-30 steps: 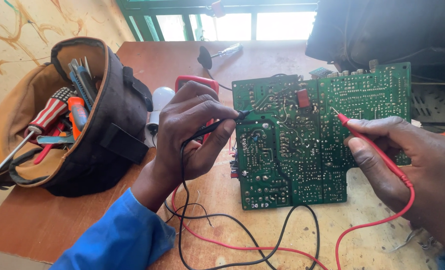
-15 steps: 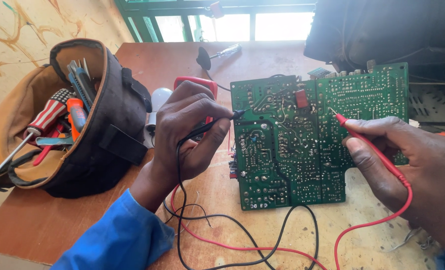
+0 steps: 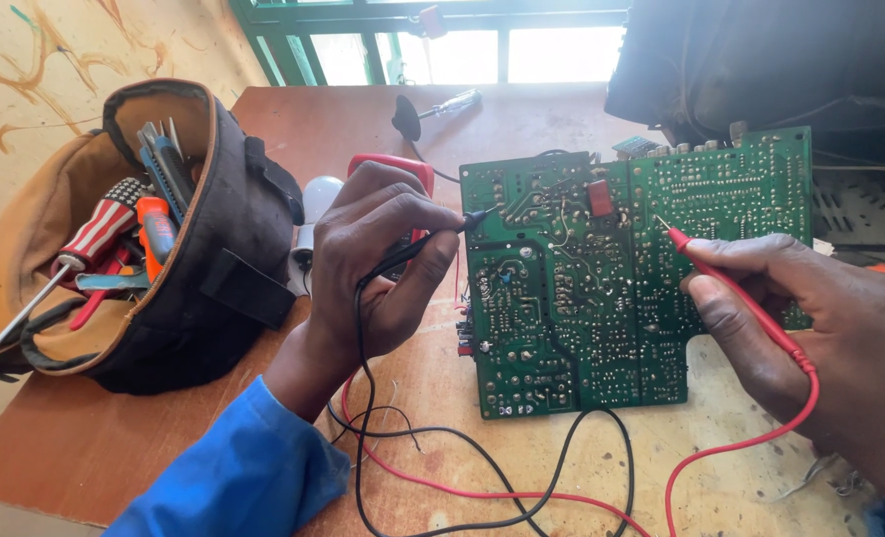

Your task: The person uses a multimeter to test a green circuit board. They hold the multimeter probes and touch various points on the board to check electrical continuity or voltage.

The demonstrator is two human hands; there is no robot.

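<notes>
A green circuit board [image 3: 601, 298] lies solder side up on the wooden table [image 3: 343, 119]. My left hand [image 3: 373, 254] pinches a black test probe [image 3: 442, 231], its tip touching the board's upper left edge. My right hand [image 3: 810, 328] grips a red test probe [image 3: 721, 278] whose metal tip rests on the board's upper middle. Black and red leads [image 3: 482, 487] loop over the table in front of the board. A red meter [image 3: 393, 169] is mostly hidden behind my left hand.
An open black-and-tan tool bag [image 3: 154, 249] with screwdrivers and pliers sits at the left. A white bulb [image 3: 315, 204] lies beside it. A screwdriver [image 3: 452, 101] lies at the back. A dark television casing [image 3: 771, 60] stands at the back right.
The black probe tip has shifted slightly along the board's upper left edge. The right hand and red probe stay almost still.
</notes>
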